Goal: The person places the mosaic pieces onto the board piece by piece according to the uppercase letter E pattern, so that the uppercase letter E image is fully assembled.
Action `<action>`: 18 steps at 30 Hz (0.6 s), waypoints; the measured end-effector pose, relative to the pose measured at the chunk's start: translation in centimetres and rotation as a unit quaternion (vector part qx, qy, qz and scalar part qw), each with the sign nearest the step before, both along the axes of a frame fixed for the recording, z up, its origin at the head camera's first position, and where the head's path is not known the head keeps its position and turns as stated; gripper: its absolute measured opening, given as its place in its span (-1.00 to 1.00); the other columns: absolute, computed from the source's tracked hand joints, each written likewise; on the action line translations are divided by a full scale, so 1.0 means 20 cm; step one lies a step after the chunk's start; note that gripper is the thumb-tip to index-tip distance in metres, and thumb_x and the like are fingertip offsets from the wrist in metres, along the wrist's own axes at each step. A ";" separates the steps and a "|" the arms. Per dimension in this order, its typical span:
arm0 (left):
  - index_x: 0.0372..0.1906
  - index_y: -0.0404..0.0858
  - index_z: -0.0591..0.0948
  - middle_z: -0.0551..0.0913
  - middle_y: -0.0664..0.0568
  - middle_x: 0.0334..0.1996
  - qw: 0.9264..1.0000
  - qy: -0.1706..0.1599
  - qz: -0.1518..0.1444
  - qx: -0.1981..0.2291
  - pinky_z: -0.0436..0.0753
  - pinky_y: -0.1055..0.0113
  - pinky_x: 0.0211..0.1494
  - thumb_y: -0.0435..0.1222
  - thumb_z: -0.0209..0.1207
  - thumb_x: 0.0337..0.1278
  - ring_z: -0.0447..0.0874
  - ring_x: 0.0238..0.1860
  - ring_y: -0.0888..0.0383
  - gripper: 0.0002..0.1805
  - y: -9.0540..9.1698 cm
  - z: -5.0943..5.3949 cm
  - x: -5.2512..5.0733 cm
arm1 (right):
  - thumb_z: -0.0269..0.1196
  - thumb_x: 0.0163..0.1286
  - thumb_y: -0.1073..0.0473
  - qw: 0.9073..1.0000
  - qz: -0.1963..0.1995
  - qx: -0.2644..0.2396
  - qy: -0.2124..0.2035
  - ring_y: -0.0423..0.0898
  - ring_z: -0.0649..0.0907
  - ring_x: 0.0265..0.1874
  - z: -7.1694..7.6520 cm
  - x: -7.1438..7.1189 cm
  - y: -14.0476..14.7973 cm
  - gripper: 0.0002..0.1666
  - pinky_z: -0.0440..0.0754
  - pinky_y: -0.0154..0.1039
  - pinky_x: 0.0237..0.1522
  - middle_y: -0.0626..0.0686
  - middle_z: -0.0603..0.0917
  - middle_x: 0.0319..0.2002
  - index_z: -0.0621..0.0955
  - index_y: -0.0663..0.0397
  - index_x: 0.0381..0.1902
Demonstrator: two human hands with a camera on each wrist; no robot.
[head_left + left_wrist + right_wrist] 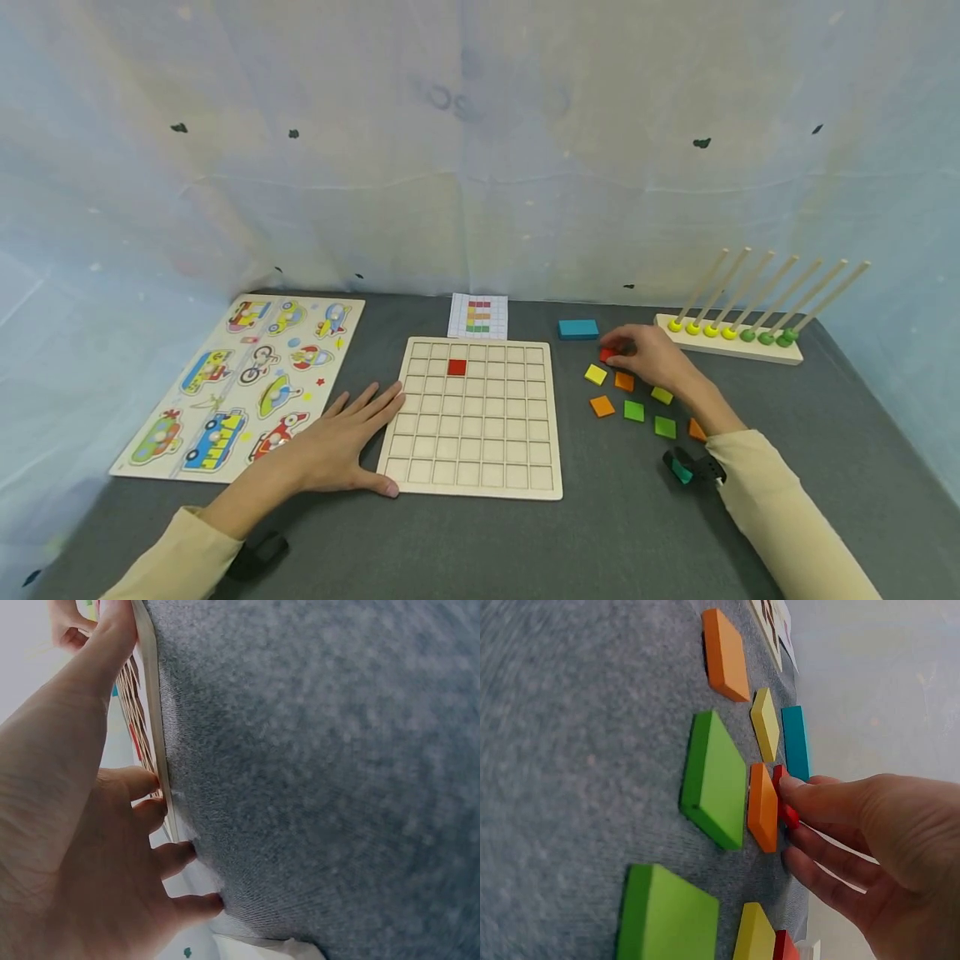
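- The left hand (337, 446) braces the left side of the grid board (471, 428), seemingly to keep it from sliding; its fingers are spread wide, thumb at the near corner.
- The right hand (645, 354) holds a red tile (788, 816) between thumb and fingers, a narrow pinch that suits so thin a piece.
- That tile is on the tabletop's (600, 517) right part, near the blue block (577, 330) and just beside an orange tile (763, 806).
- 1 red square (457, 367) sits in the board's 2nd row.
- The right forearm reaches forward and inward, hand low; the left lies slanted toward the board.
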State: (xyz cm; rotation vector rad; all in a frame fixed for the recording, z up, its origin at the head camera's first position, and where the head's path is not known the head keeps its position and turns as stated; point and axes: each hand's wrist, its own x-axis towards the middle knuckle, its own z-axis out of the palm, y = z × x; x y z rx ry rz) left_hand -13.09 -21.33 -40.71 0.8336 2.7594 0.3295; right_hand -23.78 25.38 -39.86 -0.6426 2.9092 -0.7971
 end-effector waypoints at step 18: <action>0.58 -0.18 0.02 -0.07 -0.04 0.57 1.000 0.000 0.000 0.001 -0.07 -0.32 0.44 0.53 0.13 -0.24 -0.14 0.54 -0.19 0.34 0.00 0.01 0.00 | 0.33 0.25 0.44 1.000 0.014 -0.011 0.022 0.07 0.69 -0.28 0.06 0.00 -0.06 -0.70 0.69 -0.04 -0.21 0.19 0.72 -0.24 0.65 0.37 -0.03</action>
